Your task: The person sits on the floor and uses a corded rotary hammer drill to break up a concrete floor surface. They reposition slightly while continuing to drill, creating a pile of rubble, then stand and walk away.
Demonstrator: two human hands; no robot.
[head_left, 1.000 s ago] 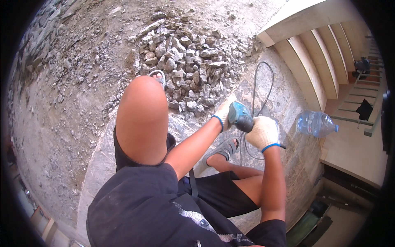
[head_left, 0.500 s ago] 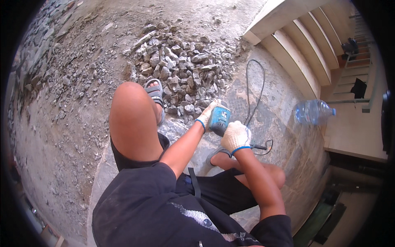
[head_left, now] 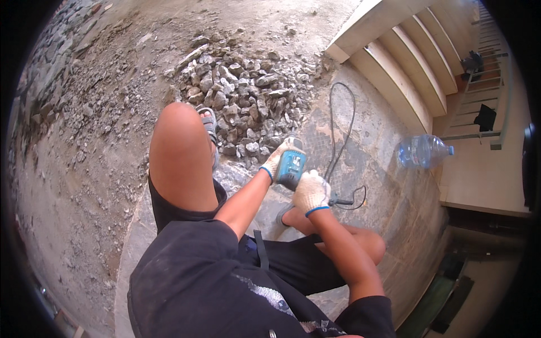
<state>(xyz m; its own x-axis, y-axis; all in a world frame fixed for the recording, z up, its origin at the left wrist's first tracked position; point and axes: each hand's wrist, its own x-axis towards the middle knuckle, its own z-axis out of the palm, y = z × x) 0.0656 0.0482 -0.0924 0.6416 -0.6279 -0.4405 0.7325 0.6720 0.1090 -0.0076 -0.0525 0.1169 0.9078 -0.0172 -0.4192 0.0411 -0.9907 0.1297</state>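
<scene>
A blue and dark corded power tool (head_left: pixel 292 164) is held between my two gloved hands, in front of my bent knees. My left hand (head_left: pixel 275 160), in a cream knitted glove with a blue cuff, is wrapped round its left side near the far end. My right hand (head_left: pixel 311 192), gloved alike, closes round the handle at the near right end. From that handle a dark cord (head_left: pixel 350 201) runs out and loops over the paving. The tool's lower end is hidden beneath its body. Just past my left hand lies a heap of broken grey stones (head_left: pixel 248 104).
Wooden steps (head_left: pixel 389 73) rise at the far right. A large clear plastic bottle (head_left: pixel 420 152) with a blue cap lies on its side below them. A ladder (head_left: pixel 479 104) is behind it. Loose gravel (head_left: pixel 101 141) covers the left. My sandalled foot (head_left: pixel 208 127) is beside the stones.
The view has shifted slightly, so the surroundings sit a little further left. Both hands and the tool have come slightly nearer to me; the grip is the same.
</scene>
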